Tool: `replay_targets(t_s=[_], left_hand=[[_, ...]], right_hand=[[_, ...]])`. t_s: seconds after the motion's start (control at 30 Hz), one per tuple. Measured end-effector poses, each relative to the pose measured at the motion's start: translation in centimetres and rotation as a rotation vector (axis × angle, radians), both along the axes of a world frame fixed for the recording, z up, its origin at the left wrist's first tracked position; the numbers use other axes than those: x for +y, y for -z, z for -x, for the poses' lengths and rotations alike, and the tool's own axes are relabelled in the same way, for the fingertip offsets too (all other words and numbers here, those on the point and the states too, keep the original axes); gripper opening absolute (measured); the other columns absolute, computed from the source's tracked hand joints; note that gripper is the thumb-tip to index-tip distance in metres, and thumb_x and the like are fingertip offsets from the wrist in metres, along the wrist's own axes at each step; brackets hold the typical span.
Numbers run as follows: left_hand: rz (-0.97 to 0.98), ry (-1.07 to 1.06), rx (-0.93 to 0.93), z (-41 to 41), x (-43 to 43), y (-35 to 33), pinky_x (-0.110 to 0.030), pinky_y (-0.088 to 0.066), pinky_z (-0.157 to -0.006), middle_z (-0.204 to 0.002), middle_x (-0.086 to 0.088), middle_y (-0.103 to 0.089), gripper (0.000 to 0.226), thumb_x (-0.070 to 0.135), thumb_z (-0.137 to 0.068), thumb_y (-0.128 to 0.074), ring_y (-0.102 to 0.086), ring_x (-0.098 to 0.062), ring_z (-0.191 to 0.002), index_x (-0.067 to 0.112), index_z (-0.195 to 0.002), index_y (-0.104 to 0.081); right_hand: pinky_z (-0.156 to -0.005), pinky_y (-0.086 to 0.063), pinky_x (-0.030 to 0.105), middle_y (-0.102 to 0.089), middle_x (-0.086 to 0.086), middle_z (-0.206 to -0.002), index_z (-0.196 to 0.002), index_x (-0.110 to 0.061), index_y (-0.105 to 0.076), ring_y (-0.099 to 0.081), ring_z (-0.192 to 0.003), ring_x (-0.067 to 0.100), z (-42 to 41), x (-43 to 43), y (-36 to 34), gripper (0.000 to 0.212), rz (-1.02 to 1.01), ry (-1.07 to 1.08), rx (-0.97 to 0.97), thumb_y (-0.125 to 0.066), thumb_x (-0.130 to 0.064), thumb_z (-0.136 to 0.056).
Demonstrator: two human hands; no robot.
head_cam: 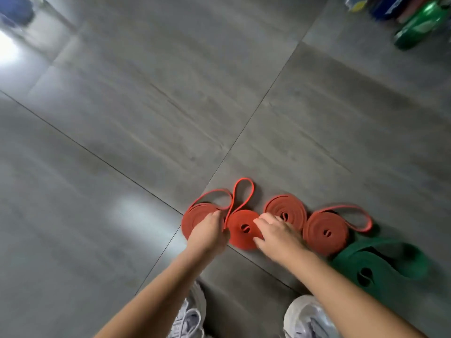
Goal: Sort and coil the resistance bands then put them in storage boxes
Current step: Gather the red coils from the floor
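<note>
Flatly — right hand [278, 234] on red coil [240, 217]

Legible markings: none — the red coiled bands [317, 225], the green band [395, 262] and the blurred items [419, 25] at top right show no readable text.

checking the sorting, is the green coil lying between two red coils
No, the green coil sits at the right end of the row, beside the rightmost red coil only.
</note>
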State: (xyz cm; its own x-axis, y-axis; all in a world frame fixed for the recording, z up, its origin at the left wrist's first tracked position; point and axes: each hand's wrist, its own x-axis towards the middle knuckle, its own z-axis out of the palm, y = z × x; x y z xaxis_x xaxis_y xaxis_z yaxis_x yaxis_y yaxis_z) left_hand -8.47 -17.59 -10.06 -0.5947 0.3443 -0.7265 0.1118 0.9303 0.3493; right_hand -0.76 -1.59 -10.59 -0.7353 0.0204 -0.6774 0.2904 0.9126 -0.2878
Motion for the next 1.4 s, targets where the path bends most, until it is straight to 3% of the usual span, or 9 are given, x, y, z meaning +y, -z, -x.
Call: replay_targets(t_s=[0.1, 0.27, 0.37, 0.57, 0.7, 0.87, 0.97, 1.07, 1.4], left_hand=[[-0.03, -0.096, 0.032, 0.0, 0.3, 2.9, -0.032, -0.043, -0.076, -0.112, -0.004, -0.056, 0.028, 0.019, -0.082, -0.049, -0.058, -0.028, -0.102, 0.019, -0.11, -0.055], [-0.12, -0.219, 0.028, -0.5, 0.9, 4.5, -0.029, -0.044, -0.077, -0.104, -0.004, -0.063, 0.026, 0.023, -0.085, -0.049, -0.059, -0.025, -0.099, 0.018, -0.108, -0.059], [-0.152, -0.238, 0.029, -1.0, 1.1, 4.3, -0.025, -0.039, -0.079, -0.105, -0.001, -0.053, 0.034, 0.025, -0.088, -0.048, -0.057, -0.024, -0.102, 0.026, -0.12, -0.057], [-0.288, -0.192, 0.014, -1.1, -0.4, 3.0, -0.016, -0.033, -0.074, -0.095, 0.003, -0.047, 0.031, 0.021, -0.087, -0.061, -0.054, -0.014, -0.088, 0.027, -0.118, -0.062], [-0.378, -0.243, 0.108, -0.1, -2.0, 1.0, -0.013, -0.035, -0.08, -0.102, 0.001, -0.051, 0.031, 0.012, -0.086, -0.063, -0.048, -0.007, -0.089, 0.02, -0.116, -0.065], [-0.249, -0.311, 0.258, 2.4, -5.1, 0.6, -0.033, -0.039, -0.097, -0.097, 0.0, -0.047, 0.028, 0.009, -0.085, -0.063, -0.048, -0.024, -0.107, 0.022, -0.11, -0.07], [-0.171, -0.347, 0.196, 2.7, -6.5, 2.0, -0.03, -0.037, -0.1, -0.111, -0.001, -0.049, 0.034, 0.012, -0.087, -0.06, -0.046, -0.021, -0.117, 0.027, -0.116, -0.065], [-0.081, -0.311, 0.115, 2.0, -6.5, 3.9, -0.03, -0.036, -0.102, -0.12, -0.006, -0.049, 0.045, 0.015, -0.087, -0.057, -0.048, -0.027, -0.115, 0.036, -0.127, -0.056], [-0.093, -0.408, 0.177, 1.0, -6.3, 5.5, -0.03, -0.034, -0.096, -0.122, -0.007, -0.046, 0.056, 0.013, -0.087, -0.055, -0.046, -0.032, -0.111, 0.035, -0.137, -0.046]], right_hand=[[-0.085, -0.045, 0.038, -0.044, 0.003, -0.129, -0.129, -0.017, -0.04, -0.057, -0.11, 0.028, 0.6, -0.3, 2.4, 0.051, -0.07, -0.033, 0.014, -0.055, -0.044, -0.088], [-0.079, -0.047, 0.038, -0.043, 0.007, -0.118, -0.118, -0.013, -0.043, -0.06, -0.105, 0.029, 1.7, -1.2, 4.0, 0.058, -0.065, 0.074, -0.006, -0.072, -0.041, -0.076], [-0.08, -0.045, 0.036, -0.047, 0.004, -0.111, -0.109, -0.019, -0.05, -0.059, -0.102, 0.029, 1.3, -0.8, 4.0, 0.05, 0.05, 0.234, 0.031, -0.077, -0.039, -0.071], [-0.07, -0.049, 0.035, -0.066, -0.004, -0.08, -0.08, -0.034, -0.046, -0.062, -0.079, 0.024, -1.6, -1.4, 4.0, 0.038, 0.316, 0.537, 0.052, -0.08, -0.039, -0.064], [-0.078, -0.051, 0.047, -0.07, 0.0, -0.086, -0.078, -0.033, -0.052, -0.066, -0.082, 0.026, -0.4, -2.8, 3.3, 0.037, 0.551, 0.669, 0.062, -0.082, -0.036, -0.056], [-0.09, -0.049, 0.05, -0.069, 0.006, -0.103, -0.084, -0.028, -0.054, -0.065, -0.096, 0.027, 3.3, -6.8, 3.1, 0.037, 0.74, 0.718, 0.01, -0.083, -0.026, -0.061], [-0.089, -0.046, 0.034, -0.064, 0.009, -0.11, -0.097, -0.019, -0.058, -0.06, -0.101, 0.026, 4.7, -8.3, 3.8, 0.025, 0.57, 0.545, -0.041, -0.073, -0.022, -0.077], [-0.081, -0.041, 0.033, -0.049, 0.01, -0.117, -0.111, -0.014, -0.054, -0.054, -0.107, 0.031, 4.3, -9.0, 3.8, 0.031, 0.275, 0.392, 0.001, -0.063, -0.028, -0.085], [-0.1, -0.032, 0.035, -0.04, 0.014, -0.132, -0.125, -0.013, -0.039, -0.037, -0.124, 0.033, 3.0, -12.0, 3.6, 0.056, 0.202, 0.789, 0.008, -0.067, -0.028, -0.08]])
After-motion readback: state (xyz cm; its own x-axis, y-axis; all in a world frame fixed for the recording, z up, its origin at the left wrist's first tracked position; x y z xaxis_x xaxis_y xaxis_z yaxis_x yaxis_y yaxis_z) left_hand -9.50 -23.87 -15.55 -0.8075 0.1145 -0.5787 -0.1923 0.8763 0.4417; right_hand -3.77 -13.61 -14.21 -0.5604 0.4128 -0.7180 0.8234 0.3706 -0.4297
